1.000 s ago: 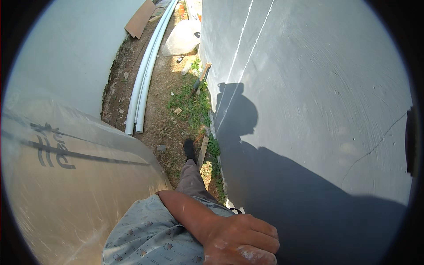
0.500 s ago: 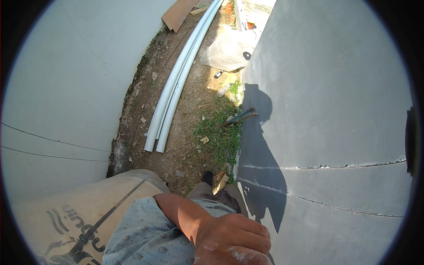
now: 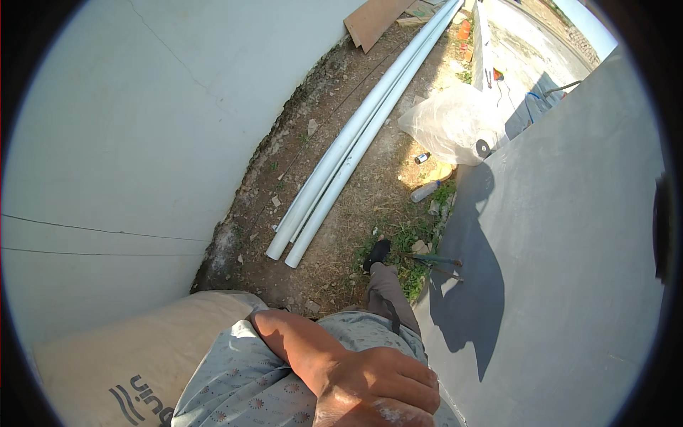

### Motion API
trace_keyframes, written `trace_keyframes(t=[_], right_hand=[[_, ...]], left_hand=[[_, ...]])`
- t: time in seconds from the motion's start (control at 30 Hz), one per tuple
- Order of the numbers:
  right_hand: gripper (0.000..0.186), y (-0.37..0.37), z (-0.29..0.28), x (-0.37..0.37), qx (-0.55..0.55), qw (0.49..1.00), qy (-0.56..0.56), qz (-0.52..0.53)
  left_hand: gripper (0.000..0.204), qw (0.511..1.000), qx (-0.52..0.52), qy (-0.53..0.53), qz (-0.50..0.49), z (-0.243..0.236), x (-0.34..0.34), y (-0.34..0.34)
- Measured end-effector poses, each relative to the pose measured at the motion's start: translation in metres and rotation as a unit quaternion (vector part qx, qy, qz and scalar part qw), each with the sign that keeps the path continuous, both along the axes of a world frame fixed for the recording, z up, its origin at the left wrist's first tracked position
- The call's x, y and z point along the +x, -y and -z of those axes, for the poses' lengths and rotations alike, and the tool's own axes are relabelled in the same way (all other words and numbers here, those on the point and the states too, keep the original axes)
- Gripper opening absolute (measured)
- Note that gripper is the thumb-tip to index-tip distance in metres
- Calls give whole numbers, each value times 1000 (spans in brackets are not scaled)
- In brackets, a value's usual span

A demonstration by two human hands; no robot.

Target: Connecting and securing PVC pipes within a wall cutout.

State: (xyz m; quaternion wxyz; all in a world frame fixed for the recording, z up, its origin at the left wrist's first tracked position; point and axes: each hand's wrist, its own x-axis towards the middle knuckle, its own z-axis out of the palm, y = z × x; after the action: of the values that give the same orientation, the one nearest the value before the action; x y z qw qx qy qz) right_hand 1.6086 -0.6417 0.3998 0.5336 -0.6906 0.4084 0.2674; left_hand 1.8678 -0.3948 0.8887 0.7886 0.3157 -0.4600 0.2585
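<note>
My left hand [image 3: 380, 390] is in front of my body at the bottom of the head view, its arm bent across from the patterned light-blue sleeve [image 3: 249, 373]. The fingers are curled closed, with pale dusty marks on the skin. Whatever they may hold is hidden beneath the hand. My right hand does not show. Next to my left arm is a large tan rounded tank-like thing [image 3: 135, 349] with dark printing. Ahead, several long white pipes [image 3: 356, 142] lie together on the ground.
A pale wall [image 3: 142, 128] stands on the left, and a grey wall [image 3: 569, 228] carrying a shadow on the right. Metal rods [image 3: 434, 260] jut out low by the grey wall. A clear plastic bag [image 3: 455, 121], a plastic bottle [image 3: 425, 191] and brown boards [image 3: 377, 21] lie farther off.
The view has swung right, and the pipes, bag and rods appear farther right. My dark shoe has come forward beside the weeds. My left hand stays closed in nearly the same place.
</note>
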Motion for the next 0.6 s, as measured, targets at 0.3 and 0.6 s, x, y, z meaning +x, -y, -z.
trace_keyframes(t=[0.3,0.6], right_hand=[[25,47,-88,251,44,991,4,126],[7,80,-91,451,96,970,26,223]], left_hand=[[56,999,2,31,18,-23,197,43],[51,996,-8,-23,83,-19,393,49]])
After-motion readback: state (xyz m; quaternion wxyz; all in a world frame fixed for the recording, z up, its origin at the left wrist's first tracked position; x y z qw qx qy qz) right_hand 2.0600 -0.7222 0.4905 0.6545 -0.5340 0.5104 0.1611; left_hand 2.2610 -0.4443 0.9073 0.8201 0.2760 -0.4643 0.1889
